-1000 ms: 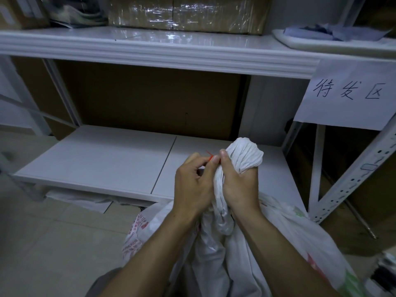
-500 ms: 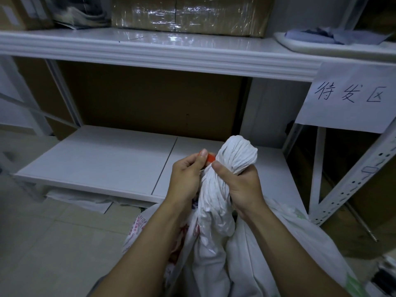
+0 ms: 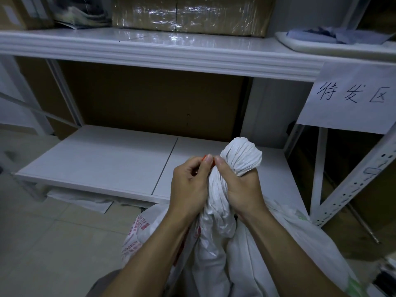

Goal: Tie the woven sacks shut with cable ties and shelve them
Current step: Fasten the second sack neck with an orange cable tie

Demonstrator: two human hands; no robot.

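A white woven sack [image 3: 267, 239] with red and green print stands on the floor in front of me. Its mouth is gathered into a twisted neck, and the bunched top [image 3: 243, 155] sticks up above my fist. My right hand [image 3: 240, 187] is wrapped tightly around that neck. My left hand [image 3: 189, 185] is beside it on the left, pinching a red cable tie [image 3: 211, 160] between thumb and forefinger right against the neck. Only a small bit of the tie shows; the rest is hidden behind my fingers.
A white low shelf board [image 3: 111, 159] lies just beyond the sack. The upper shelf [image 3: 162, 50] carries wrapped cardboard boxes [image 3: 188, 13]. A handwritten paper sign [image 3: 351, 99] hangs at right beside a perforated white upright [image 3: 362, 181]. Flat white material [image 3: 81, 200] lies under the shelf.
My left thumb and forefinger have shifted along the neck and now pinch the red tie closer to my right forefinger. The bunched top leans a little more to the right.
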